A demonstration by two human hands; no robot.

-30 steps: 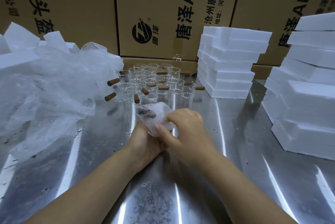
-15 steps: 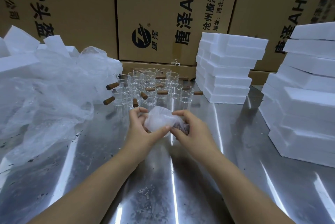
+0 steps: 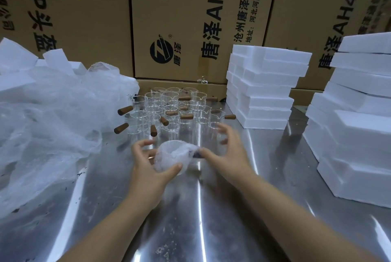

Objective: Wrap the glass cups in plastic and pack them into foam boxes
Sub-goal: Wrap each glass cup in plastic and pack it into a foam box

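A glass cup wrapped in white plastic (image 3: 171,155) is just above the steel table (image 3: 190,219), in front of me. My left hand (image 3: 146,168) grips it, thumb under its near side and fingers curled behind it. My right hand (image 3: 228,151) is at its right end: the thumb tip touches the dark, plastic-covered handle, and the fingers are spread and lifted off the wrap. Behind it stand several bare glass cups with brown wooden handles (image 3: 169,109). White foam boxes are stacked at mid right (image 3: 264,92) and far right (image 3: 355,134).
A big heap of crumpled clear plastic (image 3: 53,117) covers the left of the table, with foam pieces (image 3: 14,56) behind it. Large cardboard cartons (image 3: 190,18) wall off the back edge. Bare steel lies between my arms and the foam stacks.
The wrapped cup has been turned so its handle end points right. My right hand's fingers have lifted off the wrap and spread. My left hand has taken the bundle from below.
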